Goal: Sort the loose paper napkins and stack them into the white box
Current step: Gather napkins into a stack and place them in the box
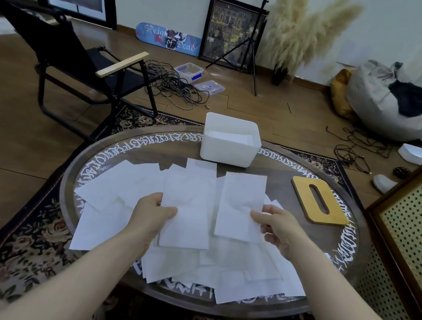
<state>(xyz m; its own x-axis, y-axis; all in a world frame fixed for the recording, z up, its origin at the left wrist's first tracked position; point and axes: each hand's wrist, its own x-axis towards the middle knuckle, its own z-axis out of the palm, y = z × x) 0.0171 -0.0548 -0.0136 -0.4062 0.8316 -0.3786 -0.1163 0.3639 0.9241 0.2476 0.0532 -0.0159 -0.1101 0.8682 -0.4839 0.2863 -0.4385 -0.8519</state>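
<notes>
A view from above shows two bare arms reaching over a round, glass-topped surface point(352, 237) ringed with white lettering. The left hand point(153, 213) pinches one white paper napkin point(187, 206) between thumb and curled fingers, holding it up above the rest. The right hand point(276, 227) pinches a second napkin point(241, 206) the same way, just beside the first, with their edges close but apart. Beneath both hands lies a loose pile of napkins point(188, 261) (overlapping at many angles), spread over the near half of the surface. At the far edge stands the white box point(228, 150), open at the top, with some white paper lying flat inside. To the right of the pile rests a wooden lid point(319, 203) with a slot cut through it. The surface stands on a dark floral rug point(25, 241). Farther back, a black folding chair point(81, 64) sits on the wooden floor near tangled cables point(177, 88).
</notes>
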